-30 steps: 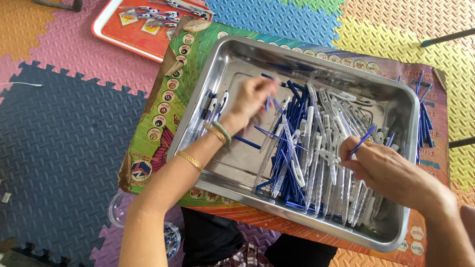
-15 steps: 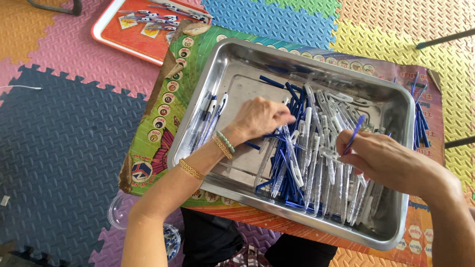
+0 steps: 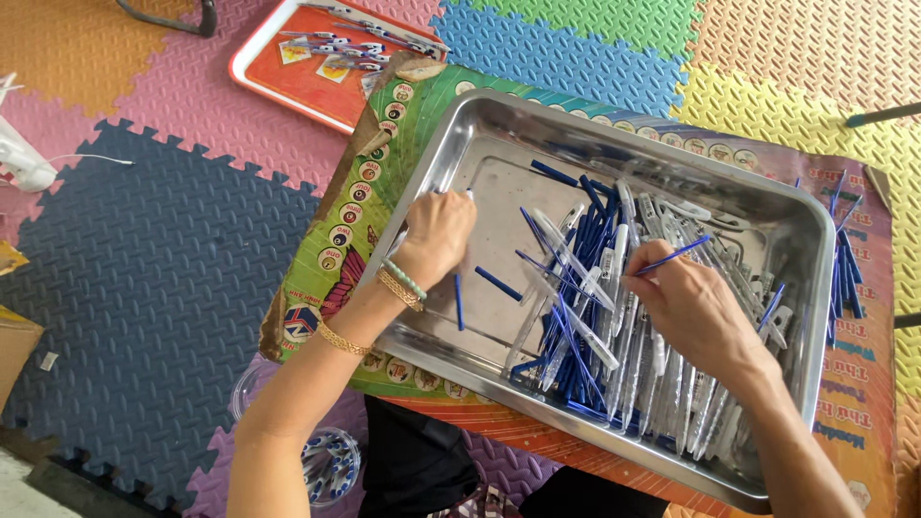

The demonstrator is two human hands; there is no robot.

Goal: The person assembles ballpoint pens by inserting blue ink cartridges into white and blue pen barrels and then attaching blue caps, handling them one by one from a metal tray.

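Head view looked straight down on a metal tray (image 3: 451, 158) that sat on a colourful printed surface (image 3: 360, 206) over foam floor mats (image 3: 144, 288). The right half of the tray was heaped with clear pen barrels (image 3: 662, 374) and thin blue refills (image 3: 576, 259), lying criss-cross and touching one another. The left half of the tray was mostly bare steel, with a single blue refill (image 3: 459, 302) lying alone near the left hand.

The left hand (image 3: 436, 235) was curled, knuckles up, at the left side of the tray, its fingers closed around something I could not make out; two bangles (image 3: 398, 283) circled the wrist and another sat further up the forearm. The right hand (image 3: 686, 302) rested on top of the pile, its fingers pinched on one blue refill (image 3: 676, 256) that stuck out up and to the right.

More blue refills (image 3: 844, 254) lay outside the tray by its right rim. At the far side, left of the tray, an orange tray (image 3: 307, 77) held some more pens and small cards. Near the person's left elbow, a clear plastic tub (image 3: 331, 465) on the floor held pen parts. A white object (image 3: 19, 158) with a cord lay at the far left edge.
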